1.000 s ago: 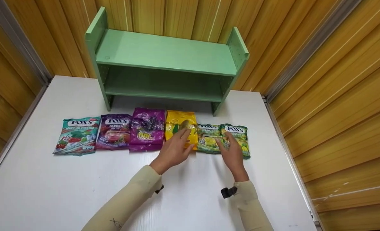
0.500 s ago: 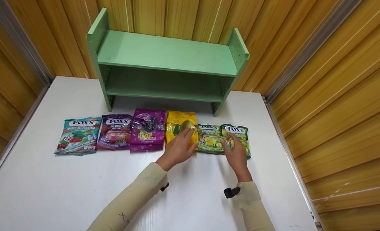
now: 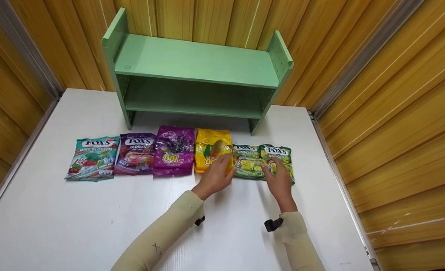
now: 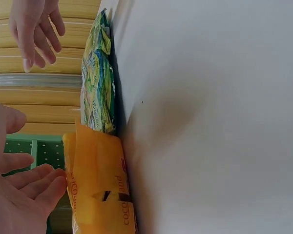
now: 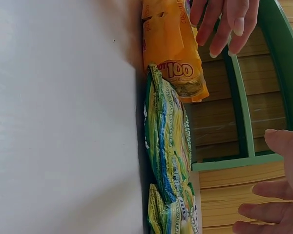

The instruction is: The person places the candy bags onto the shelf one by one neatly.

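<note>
My left hand lies over the lower right of a yellow candy bag, its loosely extended fingertips at the bag's upper face in the left wrist view. Over two green Fox's candy bags at the right end of the row hangs my right hand, thumb and fingers spread, with a gap to the bags in the right wrist view. The left green candy bag slightly overlaps its neighbour, the right green candy bag. Further left lie a purple candy bag, a dark Fox's Berries bag and a teal Fox's Mint Blossom bag.
Behind the row stands a green two-tier shelf with raised sides. All the bags lie flat, side by side, on the white table. Wood-patterned walls enclose the table at the back and sides.
My left hand has slid right and toward me, uncovering more of the yellow candy bag. The right hand has shifted slightly right. The bags keep their places in the row.
</note>
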The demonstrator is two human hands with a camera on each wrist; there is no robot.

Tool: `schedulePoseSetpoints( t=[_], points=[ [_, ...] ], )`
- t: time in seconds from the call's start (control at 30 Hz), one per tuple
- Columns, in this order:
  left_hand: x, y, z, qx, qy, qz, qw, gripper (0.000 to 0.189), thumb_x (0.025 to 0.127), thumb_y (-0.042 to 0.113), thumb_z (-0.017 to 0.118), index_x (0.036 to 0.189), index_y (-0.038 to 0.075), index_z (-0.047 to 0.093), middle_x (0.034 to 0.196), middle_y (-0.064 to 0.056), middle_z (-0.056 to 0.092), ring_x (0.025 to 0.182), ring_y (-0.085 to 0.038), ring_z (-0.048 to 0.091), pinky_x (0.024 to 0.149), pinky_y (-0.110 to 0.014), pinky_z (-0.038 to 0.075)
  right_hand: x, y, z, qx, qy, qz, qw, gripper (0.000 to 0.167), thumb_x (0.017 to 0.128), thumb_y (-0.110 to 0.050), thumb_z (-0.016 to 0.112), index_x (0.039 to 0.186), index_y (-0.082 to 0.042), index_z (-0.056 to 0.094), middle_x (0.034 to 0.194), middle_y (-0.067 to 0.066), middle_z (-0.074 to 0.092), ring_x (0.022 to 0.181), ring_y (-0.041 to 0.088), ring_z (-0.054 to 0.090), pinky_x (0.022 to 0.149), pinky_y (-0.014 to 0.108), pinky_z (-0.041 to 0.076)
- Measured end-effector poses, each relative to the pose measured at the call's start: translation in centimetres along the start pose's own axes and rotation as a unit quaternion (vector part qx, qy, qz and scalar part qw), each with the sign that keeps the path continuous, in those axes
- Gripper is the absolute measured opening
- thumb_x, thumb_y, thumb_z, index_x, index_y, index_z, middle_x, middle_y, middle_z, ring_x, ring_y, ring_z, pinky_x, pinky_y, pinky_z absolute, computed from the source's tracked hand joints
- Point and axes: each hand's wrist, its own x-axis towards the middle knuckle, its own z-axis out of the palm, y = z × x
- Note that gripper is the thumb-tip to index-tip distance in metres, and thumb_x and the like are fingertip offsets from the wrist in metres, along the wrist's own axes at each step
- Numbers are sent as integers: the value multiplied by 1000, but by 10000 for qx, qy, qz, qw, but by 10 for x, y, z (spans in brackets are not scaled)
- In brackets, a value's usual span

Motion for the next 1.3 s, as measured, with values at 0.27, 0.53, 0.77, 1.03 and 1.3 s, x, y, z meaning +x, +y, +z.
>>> schedulePoseSetpoints(
  t=[0.27, 0.53, 0.77, 1.03, 1.3],
  points=[
    [10, 11, 13, 29, -34, 299, 9995, 56, 99, 38, 50, 150, 17, 36, 155, -7, 37, 140, -23, 41, 116, -41, 36, 3, 7, 0, -60, -33, 98, 9999, 48, 95, -34, 61, 135, -10, 52, 141, 14, 52, 132, 36, 47, 102, 56, 43],
    [16, 20, 18, -14, -163, 277, 9995, 55, 99, 37, 52, 148, 18, 37, 153, -3, 39, 137, -23, 44, 114, -42, 38, 6, 15, -5, -191, -100, 321, 9993, 55, 96, -36, 58, 141, -7, 46, 145, 16, 48, 136, 37, 42, 109, 56, 38],
    [20, 24, 22, -45, -305, 304, 9991, 57, 98, 37, 53, 148, 15, 37, 151, -5, 41, 135, -23, 46, 113, -42, 39, 8, 24, -5, -141, -9, 296, 9995, 56, 96, -36, 59, 140, -3, 47, 143, 20, 49, 135, 39, 43, 107, 57, 39],
    [25, 33, 30, -79, -361, 254, 9990, 57, 99, 37, 52, 149, 15, 37, 152, -4, 40, 137, -22, 44, 115, -40, 38, 8, 29, -6, -212, -20, 472, 9987, 59, 96, -35, 58, 143, -2, 43, 146, 22, 45, 137, 41, 39, 111, 56, 36],
    [31, 44, 40, -119, -363, 294, 9988, 55, 99, 35, 51, 149, 16, 37, 153, -5, 40, 139, -24, 42, 116, -42, 36, 7, 34, -7, -168, 52, 578, 9982, 56, 96, -32, 59, 142, -3, 44, 147, 21, 44, 137, 39, 39, 112, 54, 36]
  ],
)
